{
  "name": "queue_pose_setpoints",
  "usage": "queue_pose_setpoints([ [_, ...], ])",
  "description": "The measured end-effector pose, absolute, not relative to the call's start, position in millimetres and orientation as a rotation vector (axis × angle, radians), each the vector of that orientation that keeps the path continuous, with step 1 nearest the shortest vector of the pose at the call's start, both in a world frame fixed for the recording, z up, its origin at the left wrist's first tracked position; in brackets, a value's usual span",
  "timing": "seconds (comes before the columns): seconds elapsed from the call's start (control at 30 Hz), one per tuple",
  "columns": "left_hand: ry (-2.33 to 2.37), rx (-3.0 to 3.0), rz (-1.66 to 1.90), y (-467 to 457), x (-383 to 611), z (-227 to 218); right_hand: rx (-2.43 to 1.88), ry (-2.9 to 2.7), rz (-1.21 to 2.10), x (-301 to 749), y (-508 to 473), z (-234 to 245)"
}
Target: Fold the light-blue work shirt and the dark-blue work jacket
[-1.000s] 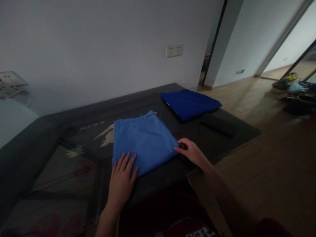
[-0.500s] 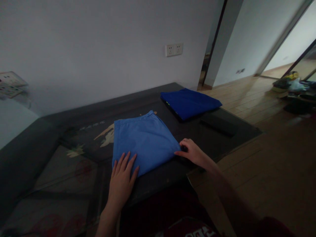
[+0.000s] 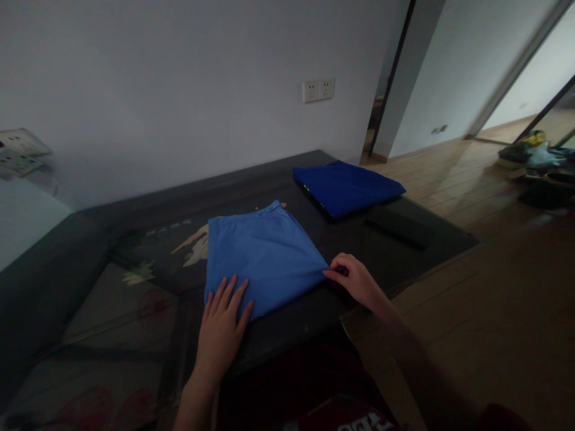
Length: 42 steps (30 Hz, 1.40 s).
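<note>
A folded light blue garment (image 3: 263, 254), its exact kind unclear, lies flat on the dark table in front of me. My left hand (image 3: 223, 320) rests on its near left corner, fingers spread and pressed flat. At the garment's right corner, my right hand (image 3: 353, 278) pinches the fabric between thumb and fingers. Slight creases run through the cloth toward that pinch. A folded dark blue cloth item (image 3: 348, 187) lies farther back on the right, touched by neither hand.
The dark table (image 3: 278, 338) stands against a white wall with sockets (image 3: 318, 90). Beside the dark blue cloth lies a flat black object (image 3: 399, 225). Wooden floor (image 3: 471, 305) extends to the right, with a pile of things (image 3: 539, 158) far off. A socket strip (image 3: 22, 152) juts out at left.
My right hand has shifted slightly right and up, drawing the garment's corner outward a little. The left hand stays in place.
</note>
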<state>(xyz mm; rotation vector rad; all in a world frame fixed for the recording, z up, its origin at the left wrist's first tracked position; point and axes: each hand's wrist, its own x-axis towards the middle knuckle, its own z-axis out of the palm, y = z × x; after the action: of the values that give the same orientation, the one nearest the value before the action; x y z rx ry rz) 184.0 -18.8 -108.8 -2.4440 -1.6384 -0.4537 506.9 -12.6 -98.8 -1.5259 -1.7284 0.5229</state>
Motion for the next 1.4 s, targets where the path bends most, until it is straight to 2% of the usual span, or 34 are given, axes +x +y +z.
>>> queue_pose_setpoints([
  [0.17,-1.641,-2.423,-0.436,-18.0,184.5,-110.1,-1.597,-1.892,0.441,505.7,-15.2,-92.0],
  [0.33,-1.662,-2.456,-0.396,-16.0,181.1,-113.1,-1.854,-1.914,0.095,507.2,-24.5,-85.1],
  [0.5,-1.752,-2.521,-0.362,-0.5,176.7,-93.6,-1.704,-1.788,-0.083,491.3,-18.8,-57.2],
  [0.67,-1.728,-2.531,-0.313,50.9,184.4,-68.1,-1.422,-2.065,0.016,431.0,24.2,-37.0],
  [0.77,-1.706,-2.5,-0.264,87.4,189.7,-72.0,-1.347,-2.339,0.135,398.3,63.8,-51.1],
  [0.87,-1.793,-2.462,-0.23,111.5,189.8,-86.1,-1.457,-2.479,0.253,390.2,99.8,-75.3],
  [1.1,-1.872,-2.454,-0.208,118.7,186.5,-102.9,-1.608,-2.442,0.307,421.6,133.8,-102.2],
  [1.4,-1.937,-2.564,-0.188,129.1,182.5,-97.8,-1.612,-2.379,0.197,416.9,130.9,-89.0],
])
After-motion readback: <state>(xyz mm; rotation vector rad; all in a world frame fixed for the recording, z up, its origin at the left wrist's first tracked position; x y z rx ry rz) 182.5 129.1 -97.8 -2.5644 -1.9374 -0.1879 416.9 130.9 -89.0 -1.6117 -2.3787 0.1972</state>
